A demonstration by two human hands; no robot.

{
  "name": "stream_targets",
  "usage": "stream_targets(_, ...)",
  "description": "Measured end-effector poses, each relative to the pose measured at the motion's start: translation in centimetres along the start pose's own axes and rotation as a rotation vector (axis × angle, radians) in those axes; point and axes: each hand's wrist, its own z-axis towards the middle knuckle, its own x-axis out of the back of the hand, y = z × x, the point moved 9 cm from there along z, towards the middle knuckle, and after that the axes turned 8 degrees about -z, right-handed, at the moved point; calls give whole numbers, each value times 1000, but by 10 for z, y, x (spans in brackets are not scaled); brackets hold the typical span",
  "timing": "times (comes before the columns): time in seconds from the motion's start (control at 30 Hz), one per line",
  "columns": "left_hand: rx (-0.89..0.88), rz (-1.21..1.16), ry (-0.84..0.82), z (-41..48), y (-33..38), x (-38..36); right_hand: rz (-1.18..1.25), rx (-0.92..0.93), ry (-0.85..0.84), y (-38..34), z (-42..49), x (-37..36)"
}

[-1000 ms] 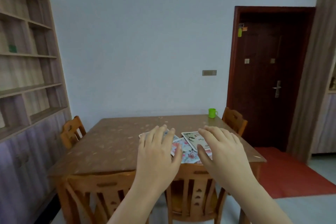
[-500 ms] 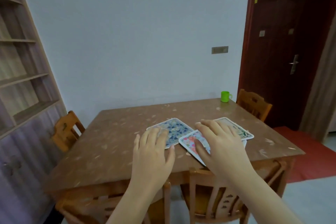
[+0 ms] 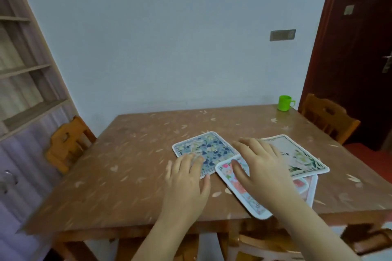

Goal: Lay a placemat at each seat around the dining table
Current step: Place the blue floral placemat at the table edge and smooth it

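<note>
Several placemats lie in a loose overlapping pile near the front right of the brown dining table [image 3: 118,176]. A blue floral placemat [image 3: 209,148] is on the left, a pink floral placemat [image 3: 237,188] lies in front, and a white placemat with green leaves [image 3: 301,154] sits to the right. Another pink one [image 3: 307,188] peeks out underneath. My left hand [image 3: 186,180] hovers flat, fingers apart, over the near corner of the blue mat. My right hand [image 3: 261,167] is spread over the pink mat, hiding its middle. Neither hand grips anything.
A green cup [image 3: 285,103] stands at the table's far right corner. Wooden chairs stand at the left side [image 3: 67,144], the far right [image 3: 326,116] and under the near edge [image 3: 254,243]. A shelf unit [image 3: 25,82] rises on the left, a dark door [image 3: 360,48] on the right.
The view has moved closer to the table and tilted down. Both hands have reached forward and lower, arriving over the placemats.
</note>
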Motion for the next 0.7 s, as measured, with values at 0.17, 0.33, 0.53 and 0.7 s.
stream_targets(0.17, 75, 45, -33, 27, -26, -44, 40, 36, -42, 27, 34, -56)
stream_targets(0.33, 169, 79, -73, 38, -64, -76, 76, 27, -110, 35, 54, -113)
stream_targets(0.53, 154, 65, -124, 51, -98, -113, 94, 38, -147, 26, 66, -173)
stream_targets(0.7, 119, 21, -188, 61, -131, -153, 70, 21, -201, 17, 67, -235)
